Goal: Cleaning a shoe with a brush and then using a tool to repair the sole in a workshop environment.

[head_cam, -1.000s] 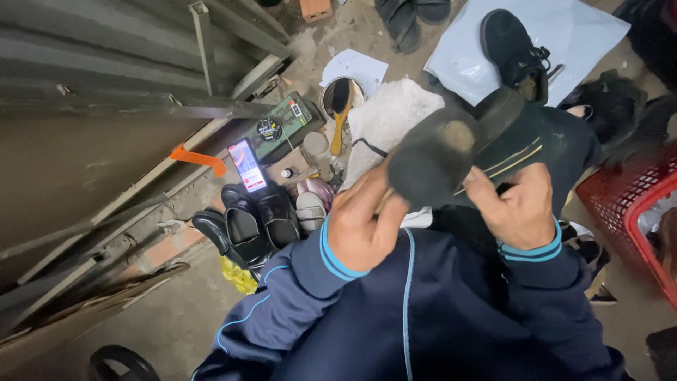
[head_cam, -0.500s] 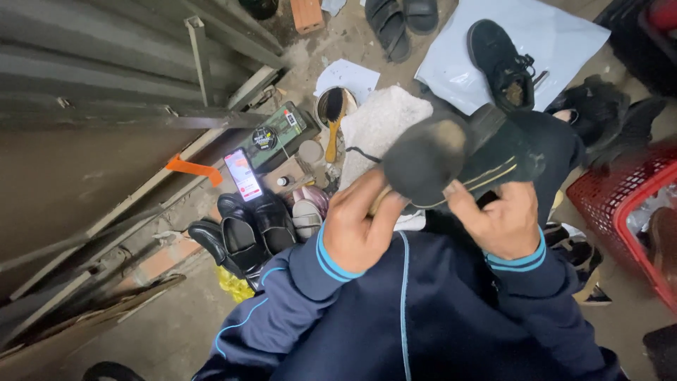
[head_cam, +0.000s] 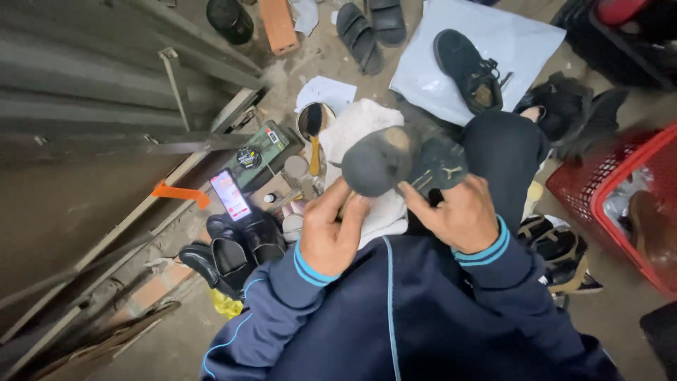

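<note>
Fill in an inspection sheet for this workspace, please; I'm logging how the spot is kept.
Surface: bare concrete floor, dusty.
Job's things: dark shoe held over a white cloth on the lap.
Clutter: black sneaker on a pale plastic sheet; sandals; black dress shoes; lit phone; polish tin with brush; red basket; brick.
Grips: left hand and right hand both hold the shoe.
Cables: nothing seen.
Surroundings: corrugated metal shutter on the left.
</note>
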